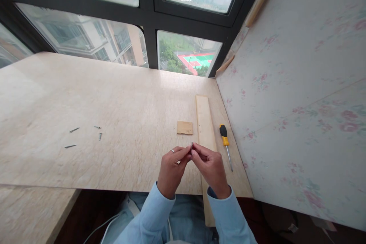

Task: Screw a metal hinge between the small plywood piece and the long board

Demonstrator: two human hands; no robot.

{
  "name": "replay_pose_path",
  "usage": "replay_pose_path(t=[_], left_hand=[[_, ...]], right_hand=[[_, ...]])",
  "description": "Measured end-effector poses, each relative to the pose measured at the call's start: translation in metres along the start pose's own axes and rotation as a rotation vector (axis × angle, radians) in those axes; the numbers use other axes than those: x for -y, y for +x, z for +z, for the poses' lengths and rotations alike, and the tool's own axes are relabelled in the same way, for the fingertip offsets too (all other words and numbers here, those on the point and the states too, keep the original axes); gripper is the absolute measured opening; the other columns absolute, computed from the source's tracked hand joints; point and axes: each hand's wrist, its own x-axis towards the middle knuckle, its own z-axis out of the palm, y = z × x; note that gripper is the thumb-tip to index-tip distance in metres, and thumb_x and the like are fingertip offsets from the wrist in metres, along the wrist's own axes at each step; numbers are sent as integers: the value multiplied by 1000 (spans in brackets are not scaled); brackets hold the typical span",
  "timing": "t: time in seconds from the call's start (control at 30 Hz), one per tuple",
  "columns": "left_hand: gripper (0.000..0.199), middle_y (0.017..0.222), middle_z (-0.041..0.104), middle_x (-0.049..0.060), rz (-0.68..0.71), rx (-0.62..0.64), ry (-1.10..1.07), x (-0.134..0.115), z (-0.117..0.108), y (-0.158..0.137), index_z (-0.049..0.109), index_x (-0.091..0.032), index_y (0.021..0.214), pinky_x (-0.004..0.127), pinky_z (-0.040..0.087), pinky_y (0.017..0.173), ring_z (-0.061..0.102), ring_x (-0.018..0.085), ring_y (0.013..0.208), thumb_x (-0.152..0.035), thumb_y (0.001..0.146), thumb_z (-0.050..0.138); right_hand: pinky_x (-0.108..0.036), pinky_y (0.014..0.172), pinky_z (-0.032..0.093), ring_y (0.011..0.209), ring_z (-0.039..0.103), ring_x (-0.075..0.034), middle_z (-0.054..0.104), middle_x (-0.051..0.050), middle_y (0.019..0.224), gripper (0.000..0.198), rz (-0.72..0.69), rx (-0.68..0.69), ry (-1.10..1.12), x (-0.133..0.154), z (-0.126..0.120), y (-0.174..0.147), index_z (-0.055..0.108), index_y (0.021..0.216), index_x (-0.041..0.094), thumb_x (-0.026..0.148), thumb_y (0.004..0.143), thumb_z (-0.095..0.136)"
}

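My left hand [172,166] and my right hand [211,164] meet over the front part of the sill, fingertips pinched together. Between them is a small, thin, dark metal piece [191,147], upright; its kind is too small to make out. A long pale wooden board [205,129] lies under and beyond my right hand, its near end sticking out past the sill's front edge. Just beyond my fingertips a small wooden plate [184,127] with small holes rests flat. Right of the board lies a screwdriver [223,131] with a black and yellow handle, its shaft pointing towards me.
On the left of the marble-patterned sill [128,122] lie two longer pointed metal fasteners [74,130] and two short screws [100,136]. A flowered wall [294,114] bounds the right side. Dark-framed windows [148,19] stand at the back.
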Motion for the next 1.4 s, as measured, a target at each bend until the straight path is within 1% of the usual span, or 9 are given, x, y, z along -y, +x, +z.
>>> replay_pose_path(t=[0.2, 0.3, 0.4, 0.53, 0.7, 0.83, 1.13, 1.23, 1.4], left_hand=[[17, 86, 74, 8, -2, 6, 32, 1, -5, 0, 80, -27, 90, 29, 52, 71, 66, 20, 77, -20, 76, 72], [12, 79, 74, 6, -48, 1, 15, 4, -8, 0, 80, -24, 85, 29, 53, 66, 65, 18, 70, -23, 74, 74], [18, 76, 73, 7, -191, -1, -127, 6, -12, 1, 79, -20, 88, 30, 55, 62, 64, 17, 64, -30, 72, 77], [30, 73, 73, 8, -363, 46, -366, 3, -18, 3, 77, -15, 91, 28, 55, 56, 63, 15, 58, -33, 68, 81], [29, 71, 72, 8, -466, 163, -563, -5, -20, 6, 77, -13, 87, 23, 51, 52, 61, 12, 56, -33, 67, 82], [27, 72, 72, 7, -528, 177, -639, -4, -17, 7, 76, -13, 85, 21, 50, 54, 61, 10, 56, -30, 65, 84], [27, 67, 69, 5, -544, 174, -649, -1, -15, 10, 75, -13, 83, 21, 50, 57, 63, 12, 62, -31, 65, 84], [29, 73, 71, 8, -543, 159, -601, -4, -14, 10, 75, -12, 84, 23, 52, 60, 65, 15, 68, -32, 65, 84], [33, 81, 73, 10, -513, 124, -516, -5, -12, 7, 76, -11, 94, 26, 54, 66, 64, 14, 69, -36, 73, 78]], right_hand=[[-37, 73, 64, 83, 75, -26, 76, -5, 99, 27, 17, 32, -4, 3, 1, 1, 74, 107, 22, 28, 83, 64], [-37, 72, 63, 81, 74, -24, 77, -5, 98, 26, 21, 45, 2, 5, 1, 2, 75, 106, 23, 28, 84, 61], [-37, 73, 63, 79, 74, -23, 77, -5, 96, 25, 75, 79, 93, 8, 1, 2, 76, 104, 23, 32, 85, 62], [-38, 71, 63, 75, 73, -21, 78, -5, 88, 25, 175, 156, 335, 14, -1, 4, 77, 97, 23, 39, 80, 68], [-33, 66, 60, 66, 70, -17, 77, -5, 82, 21, 242, 156, 440, 17, -5, 6, 78, 88, 23, 38, 73, 76], [-28, 61, 56, 62, 67, -14, 76, -4, 78, 19, 275, 141, 481, 15, -5, 6, 78, 85, 23, 35, 71, 78], [-26, 63, 53, 65, 64, -13, 76, -3, 80, 17, 307, 84, 540, 8, 4, 5, 77, 86, 22, 30, 71, 79], [-26, 64, 52, 66, 64, -13, 76, -3, 80, 17, 304, 47, 523, 8, 5, 4, 77, 85, 22, 29, 69, 80], [-26, 64, 53, 70, 66, -14, 76, -2, 79, 18, 283, 7, 491, 11, 8, 4, 76, 85, 21, 29, 69, 79]])
